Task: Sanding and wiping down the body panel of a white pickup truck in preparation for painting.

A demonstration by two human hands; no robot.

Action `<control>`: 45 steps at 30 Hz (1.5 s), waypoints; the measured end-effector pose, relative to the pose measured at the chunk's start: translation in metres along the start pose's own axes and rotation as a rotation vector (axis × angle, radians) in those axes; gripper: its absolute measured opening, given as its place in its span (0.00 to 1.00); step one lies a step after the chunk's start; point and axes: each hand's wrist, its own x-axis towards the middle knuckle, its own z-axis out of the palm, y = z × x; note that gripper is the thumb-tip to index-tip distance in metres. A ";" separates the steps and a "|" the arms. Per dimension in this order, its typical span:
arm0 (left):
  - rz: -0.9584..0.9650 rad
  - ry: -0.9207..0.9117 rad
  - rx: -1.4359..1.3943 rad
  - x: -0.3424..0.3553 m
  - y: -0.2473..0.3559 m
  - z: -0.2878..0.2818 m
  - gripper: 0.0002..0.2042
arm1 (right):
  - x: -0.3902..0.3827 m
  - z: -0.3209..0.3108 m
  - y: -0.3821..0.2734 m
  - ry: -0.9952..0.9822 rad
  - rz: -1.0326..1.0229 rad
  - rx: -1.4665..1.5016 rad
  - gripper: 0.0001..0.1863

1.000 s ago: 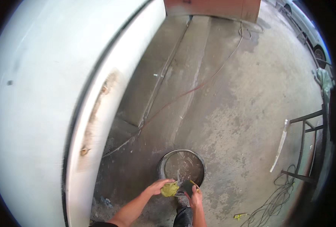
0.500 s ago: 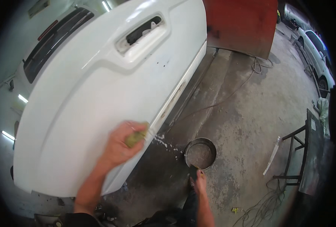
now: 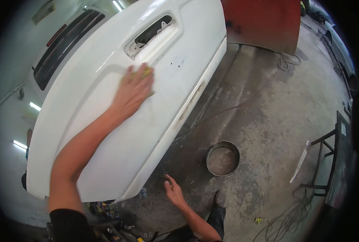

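Note:
A large white vehicle door panel [image 3: 119,161] slants across the left and middle, with an open handle recess [image 3: 153,34] near its top. My left hand [image 3: 135,88], blurred by motion, lies on the panel below that recess. Under its fingers is a yellow-green sponge [image 3: 147,72], mostly covered by the hand. My right hand [image 3: 174,192] hangs lower down, off the panel's lower edge. Its thumb and fingers are closed around something dark and thin, hard to make out against the floor.
A round black tub [image 3: 223,159] with murky water stands on the stained concrete floor. A red panel [image 3: 262,26] is at the back. At right are a dark stand [image 3: 336,161], a white strip [image 3: 300,163] and tangled cable [image 3: 288,218]. A hose [image 3: 244,105] crosses the floor.
My left hand has slid up the panel with the sponge, from the lower edge toward the handle recess. My right hand has moved left, away from the tub.

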 end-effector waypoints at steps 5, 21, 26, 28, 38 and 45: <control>0.180 -0.096 -0.063 0.017 0.016 0.018 0.17 | 0.007 -0.024 0.024 0.116 0.054 -0.080 0.27; 0.136 -0.286 -0.139 -0.138 -0.138 -0.148 0.27 | 0.100 0.191 -0.098 0.282 -0.778 -0.187 0.42; 0.063 -0.091 -0.188 -0.140 -0.145 -0.139 0.30 | 0.218 0.089 -0.176 0.596 -0.672 -0.006 0.36; -0.096 -0.088 -0.229 -0.140 -0.144 -0.135 0.31 | 0.246 0.044 -0.221 0.643 -0.490 0.098 0.34; 0.018 -0.199 -0.353 -0.135 -0.166 -0.133 0.30 | 0.112 0.195 -0.087 0.382 -0.451 0.017 0.41; -0.009 -0.161 -0.314 -0.125 -0.160 -0.133 0.30 | 0.203 0.094 -0.142 0.539 -0.457 -0.001 0.36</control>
